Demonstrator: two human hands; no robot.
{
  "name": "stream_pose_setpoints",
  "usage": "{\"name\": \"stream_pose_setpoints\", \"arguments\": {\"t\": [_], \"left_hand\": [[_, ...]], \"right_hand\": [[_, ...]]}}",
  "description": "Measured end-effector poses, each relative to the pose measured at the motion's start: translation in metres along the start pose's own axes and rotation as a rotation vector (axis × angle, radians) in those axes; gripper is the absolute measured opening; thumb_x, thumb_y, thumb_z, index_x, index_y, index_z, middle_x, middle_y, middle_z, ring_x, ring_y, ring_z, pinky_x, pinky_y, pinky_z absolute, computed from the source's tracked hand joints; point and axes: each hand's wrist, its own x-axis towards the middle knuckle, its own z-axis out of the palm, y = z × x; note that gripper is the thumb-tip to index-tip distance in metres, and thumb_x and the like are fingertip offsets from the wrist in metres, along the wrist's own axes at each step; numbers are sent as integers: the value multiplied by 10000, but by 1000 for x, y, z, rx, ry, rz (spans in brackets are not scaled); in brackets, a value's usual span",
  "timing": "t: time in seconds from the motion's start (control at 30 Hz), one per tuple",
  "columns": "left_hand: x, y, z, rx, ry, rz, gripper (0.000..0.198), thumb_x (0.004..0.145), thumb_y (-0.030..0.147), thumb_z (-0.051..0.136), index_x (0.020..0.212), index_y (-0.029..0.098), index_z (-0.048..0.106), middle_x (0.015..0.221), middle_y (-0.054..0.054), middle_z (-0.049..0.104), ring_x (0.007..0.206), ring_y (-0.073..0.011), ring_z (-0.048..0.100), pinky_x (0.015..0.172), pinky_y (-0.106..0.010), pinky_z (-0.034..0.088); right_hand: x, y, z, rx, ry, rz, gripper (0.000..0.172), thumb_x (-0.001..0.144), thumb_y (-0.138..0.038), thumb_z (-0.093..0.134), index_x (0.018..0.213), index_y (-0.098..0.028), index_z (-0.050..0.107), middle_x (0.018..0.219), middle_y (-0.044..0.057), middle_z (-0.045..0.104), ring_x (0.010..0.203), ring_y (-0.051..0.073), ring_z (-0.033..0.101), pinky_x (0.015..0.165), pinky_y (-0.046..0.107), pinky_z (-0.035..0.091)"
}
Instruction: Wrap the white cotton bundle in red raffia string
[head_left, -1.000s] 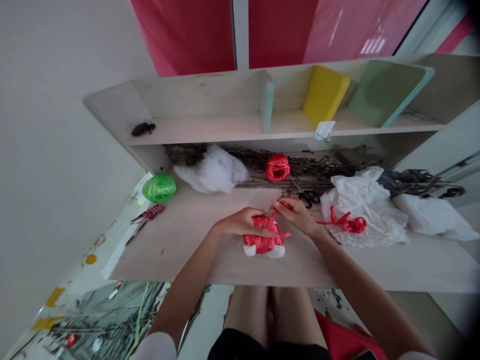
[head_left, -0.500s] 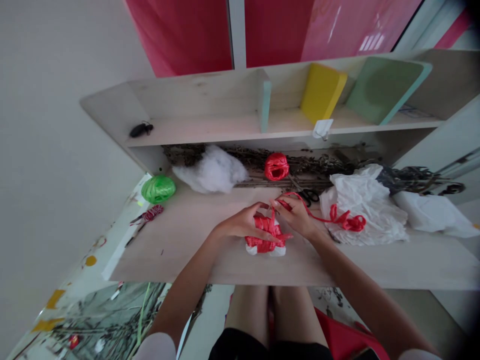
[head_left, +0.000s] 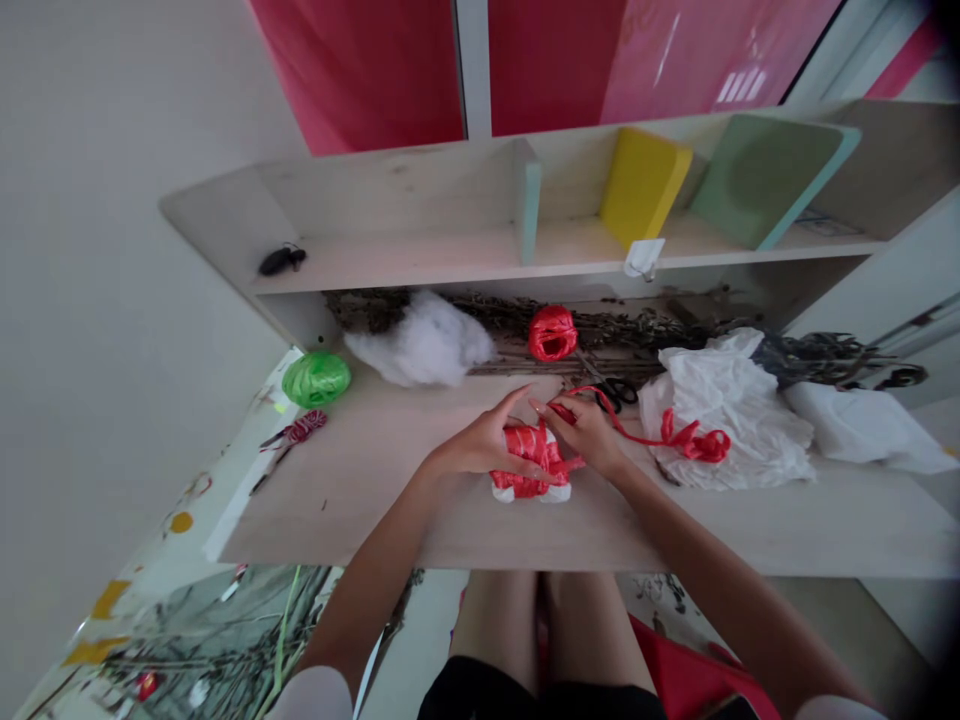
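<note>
Your left hand point(head_left: 480, 447) loosely clasps the red-wrapped bundle point(head_left: 527, 440) near the surface's point(head_left: 337, 450) front edge, seemingly to steady it; your right hand point(head_left: 590, 432) pinches red ribbon point(head_left: 696, 445), its slack lying across the white bag point(head_left: 739, 400), perhaps to avoid tangling.

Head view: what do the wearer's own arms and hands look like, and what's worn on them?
The left hand and right hand are ungloved, with no watch or bracelet visible. Both forearms are bare; a pale, plain left sleeve and right sleeve show at the bottom edge.
</note>
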Motion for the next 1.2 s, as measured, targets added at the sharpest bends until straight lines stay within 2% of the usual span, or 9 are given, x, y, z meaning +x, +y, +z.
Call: {"name": "stream_pose_setpoints", "arguments": {"t": [0.1, 0.27, 0.47, 0.63, 0.93, 1.1, 1.2], "left_hand": [[0, -1, 2, -5, 3, 16, 1292, 479, 417, 889, 1524, 303, 138, 1359, -137, 499, 1223, -278, 500, 1021, -420, 401], [-1, 0, 5, -26, -31, 37, 1338, 447, 350, 908, 1526, 314, 119, 1237, -117, 572, 1104, -254, 567, 968, -410, 437], [-4, 7, 7, -22, -34, 6, 1403, 468, 378, 897, 1530, 280, -15, 1065, -72, 633, 970, -220, 612, 921, -396, 456], [-5, 10, 8, -11, -49, 8, 1430, 462, 408, 896, 1529, 252, -42, 948, -43, 643, 858, -196, 615, 870, -377, 466], [-3, 4, 10, -7, -23, -3, 1395, 535, 401, 870, 1515, 268, -115, 930, -44, 655, 823, -195, 626, 799, -361, 471], [3, -6, 9, 82, 51, 49, 1391, 515, 384, 877, 1525, 264, -73, 1080, -87, 656, 969, -220, 620, 912, -371, 437], [4, -7, 9, 118, 70, 67, 1355, 543, 408, 860, 1528, 254, -59, 1094, -94, 663, 966, -222, 626, 909, -361, 437]], "right_hand": [[-1, -2, 1, 7, -18, -10, 489, 808, -652, 552, 588, -215, 530, 574, 11, 523, 563, 150, 456, 580, 292, 360], [-2, -7, 0, 70, -15, -1, 485, 793, -652, 568, 595, -211, 526, 582, 6, 503, 561, 145, 449, 569, 286, 365], [-3, -9, 1, 85, -32, -15, 483, 786, -639, 589, 581, -210, 504, 572, -1, 479, 562, 139, 428, 565, 285, 355], [-4, -9, 3, 85, -17, -23, 490, 776, -647, 596, 576, -211, 497, 571, -3, 473, 565, 140, 419, 567, 289, 356], [-6, -9, 5, 13, 82, -97, 456, 793, -582, 605, 555, -227, 446, 574, 6, 462, 570, 153, 412, 590, 312, 350], [-4, -2, 6, -10, 150, -70, 412, 804, -523, 603, 568, -229, 439, 576, 4, 476, 563, 148, 421, 592, 310, 361], [-3, 1, 7, 1, 168, -30, 424, 809, -529, 591, 558, -226, 434, 560, -5, 460, 550, 141, 411, 575, 303, 351]]}}
